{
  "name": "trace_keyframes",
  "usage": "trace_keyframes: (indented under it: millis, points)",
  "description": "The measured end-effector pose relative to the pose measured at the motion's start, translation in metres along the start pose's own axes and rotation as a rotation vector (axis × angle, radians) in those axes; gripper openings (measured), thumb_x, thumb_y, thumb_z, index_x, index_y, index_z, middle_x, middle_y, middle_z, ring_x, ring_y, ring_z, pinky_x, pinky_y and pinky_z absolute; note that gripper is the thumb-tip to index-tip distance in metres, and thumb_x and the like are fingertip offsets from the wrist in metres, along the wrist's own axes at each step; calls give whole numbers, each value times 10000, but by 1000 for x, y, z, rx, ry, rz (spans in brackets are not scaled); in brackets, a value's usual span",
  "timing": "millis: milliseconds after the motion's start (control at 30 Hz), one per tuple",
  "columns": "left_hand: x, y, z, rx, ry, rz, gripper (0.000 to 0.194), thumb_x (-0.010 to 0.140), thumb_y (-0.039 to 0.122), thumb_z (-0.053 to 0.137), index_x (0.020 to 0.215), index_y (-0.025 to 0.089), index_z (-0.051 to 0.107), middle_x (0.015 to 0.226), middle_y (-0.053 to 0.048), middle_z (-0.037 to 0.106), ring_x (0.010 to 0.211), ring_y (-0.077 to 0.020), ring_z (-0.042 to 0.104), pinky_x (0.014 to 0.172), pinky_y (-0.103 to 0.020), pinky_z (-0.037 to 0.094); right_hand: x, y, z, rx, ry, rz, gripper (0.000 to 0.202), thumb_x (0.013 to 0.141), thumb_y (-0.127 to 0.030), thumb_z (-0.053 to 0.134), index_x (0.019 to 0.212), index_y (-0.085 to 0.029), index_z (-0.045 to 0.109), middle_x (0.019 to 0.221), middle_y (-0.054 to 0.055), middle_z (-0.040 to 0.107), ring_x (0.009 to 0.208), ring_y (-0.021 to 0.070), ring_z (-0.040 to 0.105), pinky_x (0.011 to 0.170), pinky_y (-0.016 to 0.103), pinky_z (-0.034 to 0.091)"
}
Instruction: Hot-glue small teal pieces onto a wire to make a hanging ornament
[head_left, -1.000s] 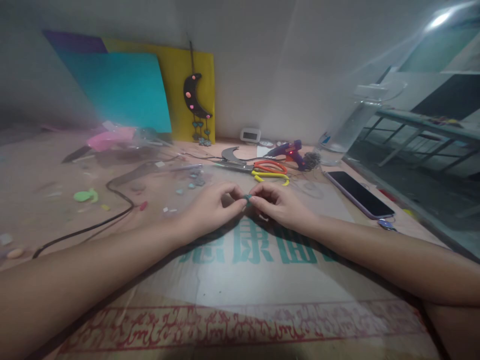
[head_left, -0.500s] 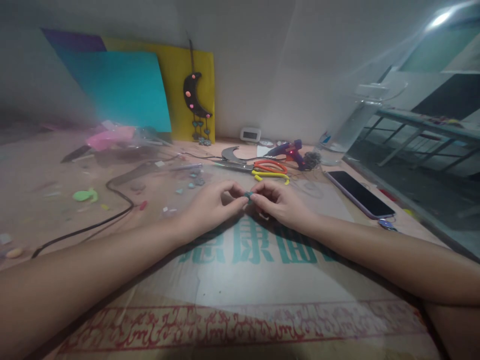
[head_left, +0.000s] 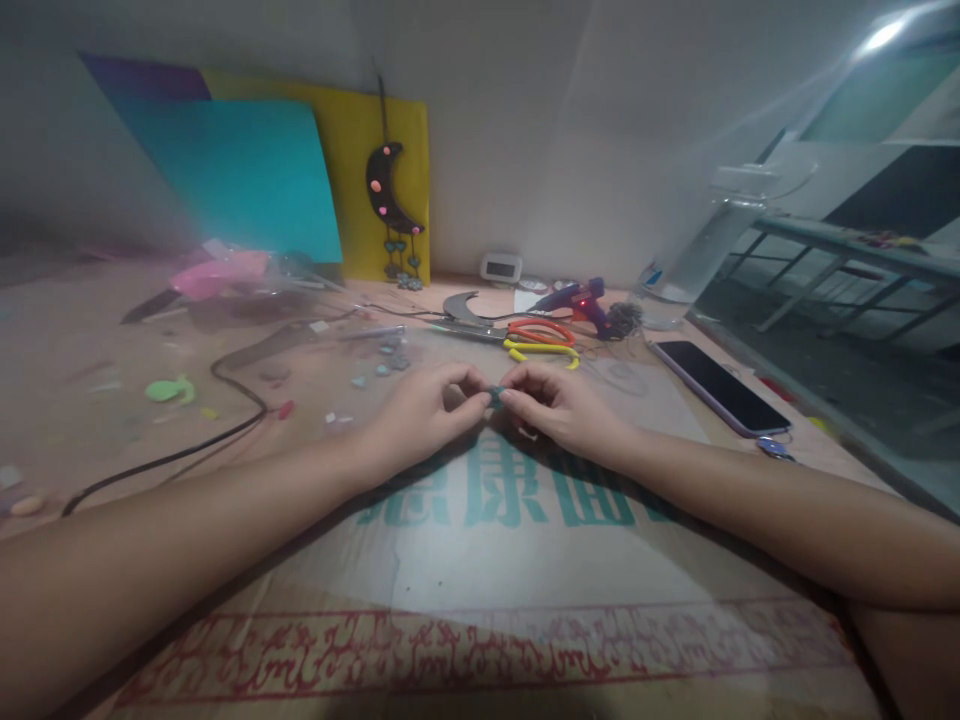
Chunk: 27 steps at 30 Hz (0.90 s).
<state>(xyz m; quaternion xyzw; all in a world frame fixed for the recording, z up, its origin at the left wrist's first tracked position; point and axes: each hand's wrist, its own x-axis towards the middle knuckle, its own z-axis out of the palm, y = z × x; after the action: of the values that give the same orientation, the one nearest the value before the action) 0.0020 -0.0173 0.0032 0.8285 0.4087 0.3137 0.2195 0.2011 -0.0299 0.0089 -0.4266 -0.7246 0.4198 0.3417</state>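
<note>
Between the fingertips of both hands is a small teal piece [head_left: 496, 397], held above the cardboard sheet [head_left: 480, 570] with green characters. My left hand [head_left: 442, 405] pinches its left side with thumb and forefinger. From the other side, my right hand [head_left: 559, 408] pinches it the same way. Several small grey-teal pieces [head_left: 386, 365] lie just beyond my left hand. Scissors [head_left: 541, 332] with red handles and a yellow-handled tool [head_left: 544, 352] rest behind the hands, beside a grey crescent shape [head_left: 461, 308].
A glue gun [head_left: 589, 303] and a small white display [head_left: 500, 269] are at the back. A phone [head_left: 720, 387] and a clear bottle [head_left: 705, 250] stand or lie right. A black cord [head_left: 187, 450] crosses the left. A dark moon ornament [head_left: 382, 190] hangs against yellow card.
The small teal piece shows slightly differently between the fingertips. Both hands keep nearly the same place and the same pinch.
</note>
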Motion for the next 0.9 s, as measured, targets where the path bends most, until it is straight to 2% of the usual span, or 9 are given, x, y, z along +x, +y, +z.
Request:
trace_keyframes:
  millis: [167,333,533,700,900]
  points:
    - [-1,4,-1,-52,-9,-24,208,850,285,519,952,180,666,941,-29,723,876,-198,655,770,-293,496,0,1,-1,37,16,17,184,883,-360,553,849,-182,520,563,-64,511,456,71,473,413,179,362]
    - [-1,5,0,-113,17,-32,317,846,290,553,1133,167,611,1023,-49,704,949,-194,647,861,-320,491,1,2,-1,43,26,-12,177,889,-350,557,866,-176,535,592,-58,514,472,68,480,426,180,377]
    - [-1,2,0,-43,1,15,182,863,347,562,873,182,639,858,-9,699,803,-170,635,731,-275,483,0,3,-1,31,19,5,196,883,-372,565,868,-180,529,612,-50,523,477,74,479,408,184,376]
    - [-1,0,1,-34,7,26,171,861,344,571,846,187,637,837,2,698,789,-160,631,716,-258,469,0,3,-2,27,-16,-6,205,866,-382,582,892,-182,541,649,-37,549,516,92,511,426,200,395]
    - [-2,-1,0,-12,27,43,174,856,353,581,834,190,637,829,4,698,774,-158,629,703,-254,465,1,3,-1,13,-10,-7,179,863,-357,581,865,-181,546,649,-41,543,496,77,485,437,199,385]
